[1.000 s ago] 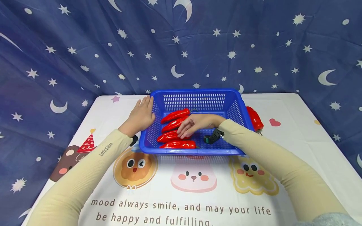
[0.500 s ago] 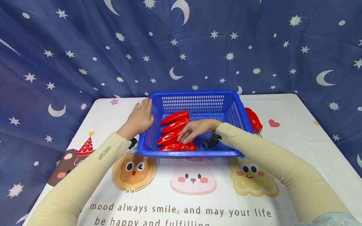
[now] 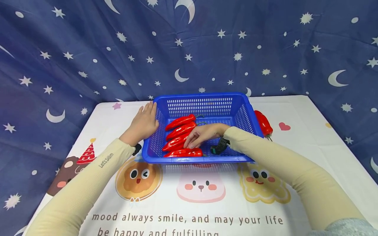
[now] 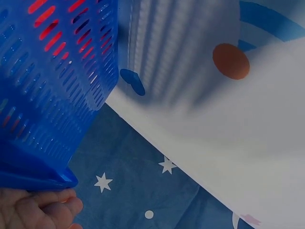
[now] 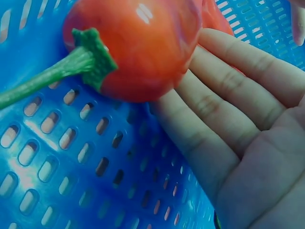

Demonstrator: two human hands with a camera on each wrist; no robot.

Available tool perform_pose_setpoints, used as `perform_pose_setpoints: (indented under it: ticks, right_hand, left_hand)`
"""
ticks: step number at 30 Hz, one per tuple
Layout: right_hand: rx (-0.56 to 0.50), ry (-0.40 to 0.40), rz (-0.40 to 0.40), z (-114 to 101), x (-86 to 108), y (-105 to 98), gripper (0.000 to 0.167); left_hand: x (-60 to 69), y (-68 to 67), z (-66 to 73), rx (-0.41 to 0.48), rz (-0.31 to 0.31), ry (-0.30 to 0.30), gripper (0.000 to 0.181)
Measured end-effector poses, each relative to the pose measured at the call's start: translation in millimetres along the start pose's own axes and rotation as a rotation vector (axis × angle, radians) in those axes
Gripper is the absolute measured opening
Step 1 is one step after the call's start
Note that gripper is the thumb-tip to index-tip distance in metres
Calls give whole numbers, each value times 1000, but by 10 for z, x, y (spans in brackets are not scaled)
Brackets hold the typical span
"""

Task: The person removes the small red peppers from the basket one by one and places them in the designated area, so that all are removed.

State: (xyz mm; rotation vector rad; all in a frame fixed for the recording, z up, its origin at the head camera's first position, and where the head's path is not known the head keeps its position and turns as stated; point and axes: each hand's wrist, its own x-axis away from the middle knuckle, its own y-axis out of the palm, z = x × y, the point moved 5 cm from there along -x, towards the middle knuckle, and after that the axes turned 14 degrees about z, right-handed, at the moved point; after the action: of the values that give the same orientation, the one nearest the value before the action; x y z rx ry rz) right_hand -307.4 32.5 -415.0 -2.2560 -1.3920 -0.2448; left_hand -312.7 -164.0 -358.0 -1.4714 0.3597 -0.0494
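Observation:
In the head view, several red peppers (image 3: pixel 183 152) lie side by side in the left half of a blue plastic basket (image 3: pixel 203 160). My right hand (image 3: pixel 205 133) reaches down into the basket, its fingertips at the right part of the third pepper (image 3: pixel 174 143) from the back. In the right wrist view, the fingers (image 5: pixel 209 102) lie extended against a red pepper (image 5: pixel 143 57) with a green stem; the thumb stands apart at the top right corner. My left hand (image 3: pixel 142 123) rests on the basket's left rim with straight fingers. The fingers (image 4: pixel 43 207) touch the rim in the left wrist view.
Outside the basket, against its right wall, lies another red pepper (image 3: pixel 263 124). A printed white cloth covers the table (image 3: pixel 254 214). A dark blue curtain (image 3: pixel 189 49) with stars and moons hangs behind it. The right wrist wears a black strap (image 3: pixel 220 146).
My right hand has dropped slightly lower among the peppers, and the third pepper has tilted, its right end swinging toward the back. My left hand stays on the rim. The head view has shifted a little.

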Motion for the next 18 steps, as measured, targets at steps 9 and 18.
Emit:
perform_pose_setpoints:
  ticks: [9, 18]
  right_hand:
    - [27, -5, 8, -13, 16, -9, 32]
    - [102, -30, -12, -18, 14, 0, 33]
  left_hand:
    - [-10, -2, 8, 0, 7, 15, 67]
    - [-10, -2, 4, 1, 17, 22, 67]
